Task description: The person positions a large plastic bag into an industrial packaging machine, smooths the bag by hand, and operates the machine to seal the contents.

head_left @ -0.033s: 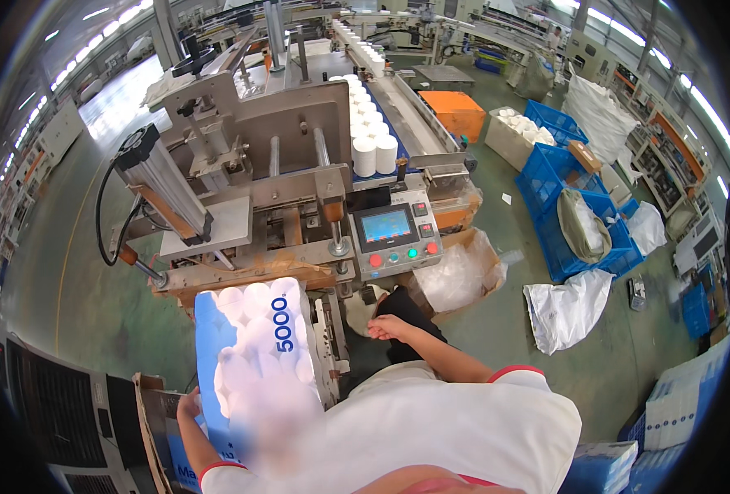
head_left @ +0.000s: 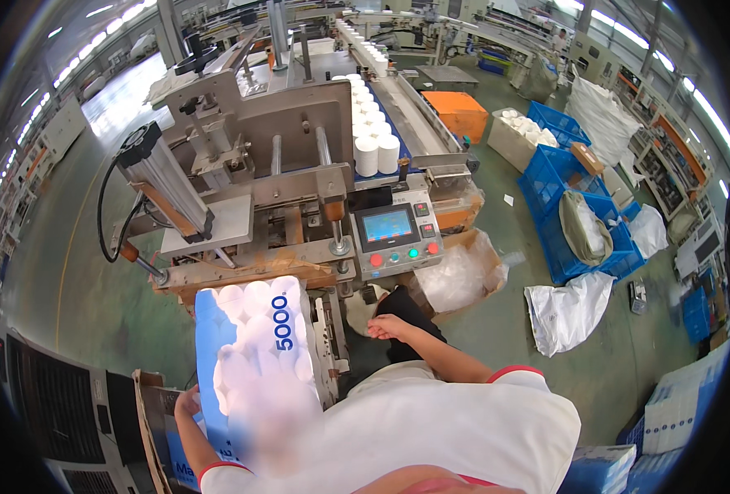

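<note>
A pack of white paper rolls (head_left: pixel 258 337) in blue-and-white printed film stands in front of me, at the machine's near end. My left hand (head_left: pixel 187 402) is beside the pack's left side, close to its film; its fingers are partly hidden, and a firm hold cannot be made out. My right hand (head_left: pixel 386 327) is closed with curled fingers, above my dark-clad leg (head_left: pixel 414 317) and right of the pack. Whatever may be inside those fingers is hidden. A blurred patch covers the pack's near end.
Ahead stands a metal packing machine (head_left: pixel 282 115) with a control panel (head_left: pixel 391 235). White rolls (head_left: pixel 366 155) line its belt. At right are a box of clear film (head_left: pixel 459 272), blue crates (head_left: pixel 558 210) and a white sack (head_left: pixel 569 309). An open carton (head_left: pixel 152 428) stands at lower left.
</note>
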Demonstrator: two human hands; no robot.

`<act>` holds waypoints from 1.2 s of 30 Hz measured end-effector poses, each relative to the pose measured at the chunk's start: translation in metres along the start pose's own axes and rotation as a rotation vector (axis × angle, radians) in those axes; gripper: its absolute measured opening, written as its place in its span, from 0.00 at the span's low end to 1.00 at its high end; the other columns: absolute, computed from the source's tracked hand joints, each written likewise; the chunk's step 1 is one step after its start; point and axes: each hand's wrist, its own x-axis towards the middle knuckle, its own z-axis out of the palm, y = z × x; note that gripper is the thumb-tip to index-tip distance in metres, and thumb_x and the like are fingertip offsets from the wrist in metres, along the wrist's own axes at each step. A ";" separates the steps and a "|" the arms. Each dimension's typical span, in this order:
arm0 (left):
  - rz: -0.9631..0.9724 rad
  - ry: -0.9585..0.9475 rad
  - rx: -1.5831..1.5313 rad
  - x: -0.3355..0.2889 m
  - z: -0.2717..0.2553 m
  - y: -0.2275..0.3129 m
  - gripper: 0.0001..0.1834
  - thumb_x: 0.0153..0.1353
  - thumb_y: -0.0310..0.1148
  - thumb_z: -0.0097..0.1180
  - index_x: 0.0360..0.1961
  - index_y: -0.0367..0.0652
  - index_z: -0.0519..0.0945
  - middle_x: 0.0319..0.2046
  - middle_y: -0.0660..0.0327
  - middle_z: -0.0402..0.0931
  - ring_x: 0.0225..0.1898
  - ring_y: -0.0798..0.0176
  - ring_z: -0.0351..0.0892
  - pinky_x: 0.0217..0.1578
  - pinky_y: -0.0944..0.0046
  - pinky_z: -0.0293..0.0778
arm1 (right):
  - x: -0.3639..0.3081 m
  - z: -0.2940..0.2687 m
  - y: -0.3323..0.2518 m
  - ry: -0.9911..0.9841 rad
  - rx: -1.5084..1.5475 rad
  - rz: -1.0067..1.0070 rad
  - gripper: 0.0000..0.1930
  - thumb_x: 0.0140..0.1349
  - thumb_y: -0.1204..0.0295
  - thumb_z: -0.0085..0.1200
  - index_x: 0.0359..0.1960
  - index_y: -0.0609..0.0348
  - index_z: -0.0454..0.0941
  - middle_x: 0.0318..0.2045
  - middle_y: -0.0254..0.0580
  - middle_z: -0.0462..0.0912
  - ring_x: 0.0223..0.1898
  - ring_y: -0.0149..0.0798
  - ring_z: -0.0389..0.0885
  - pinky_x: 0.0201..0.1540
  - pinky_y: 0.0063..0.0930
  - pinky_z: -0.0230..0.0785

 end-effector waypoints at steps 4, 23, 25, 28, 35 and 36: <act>-0.263 0.239 0.202 -0.017 0.000 0.009 0.22 0.55 0.36 0.50 0.48 0.30 0.71 0.43 0.41 0.72 0.43 0.49 0.75 0.35 0.44 0.72 | 0.003 -0.004 -0.004 -0.001 0.009 -0.014 0.18 0.59 0.57 0.52 0.42 0.57 0.74 0.36 0.36 0.81 0.34 0.29 0.78 0.36 0.22 0.70; 0.460 -0.023 -0.575 -0.195 0.229 0.221 0.30 0.59 0.28 0.47 0.63 0.44 0.58 0.48 0.53 0.71 0.46 0.51 0.76 0.44 0.49 0.75 | -0.075 0.123 -0.082 -0.479 -0.160 -0.542 0.18 0.60 0.63 0.55 0.49 0.58 0.71 0.40 0.37 0.79 0.43 0.30 0.76 0.46 0.22 0.66; 0.421 -0.047 -0.598 -0.196 0.297 0.245 0.34 0.56 0.24 0.45 0.66 0.48 0.53 0.47 0.53 0.71 0.47 0.54 0.75 0.44 0.52 0.74 | -0.086 0.149 -0.086 -0.516 -0.074 -0.690 0.19 0.58 0.65 0.58 0.49 0.59 0.71 0.39 0.37 0.79 0.44 0.31 0.76 0.48 0.23 0.66; 0.436 -0.098 -0.664 -0.172 0.356 0.254 0.37 0.56 0.26 0.46 0.67 0.50 0.48 0.46 0.54 0.71 0.45 0.57 0.76 0.41 0.55 0.75 | -0.088 0.164 -0.087 -0.529 -0.066 -0.641 0.19 0.56 0.67 0.60 0.47 0.61 0.73 0.39 0.37 0.78 0.44 0.32 0.76 0.48 0.24 0.66; 0.882 0.062 -0.052 -0.148 0.365 0.241 0.30 0.62 0.44 0.50 0.63 0.49 0.58 0.46 0.55 0.72 0.45 0.52 0.74 0.48 0.51 0.70 | -0.054 0.067 -0.081 -0.313 -0.077 -0.239 0.12 0.57 0.69 0.59 0.40 0.62 0.78 0.33 0.34 0.80 0.34 0.26 0.76 0.38 0.21 0.67; 1.074 0.171 0.201 -0.135 0.350 0.228 0.29 0.61 0.43 0.49 0.62 0.49 0.60 0.46 0.55 0.72 0.45 0.50 0.74 0.49 0.50 0.69 | -0.047 0.046 -0.078 -0.273 -0.048 -0.244 0.12 0.57 0.69 0.60 0.40 0.62 0.78 0.33 0.34 0.80 0.33 0.26 0.76 0.36 0.20 0.67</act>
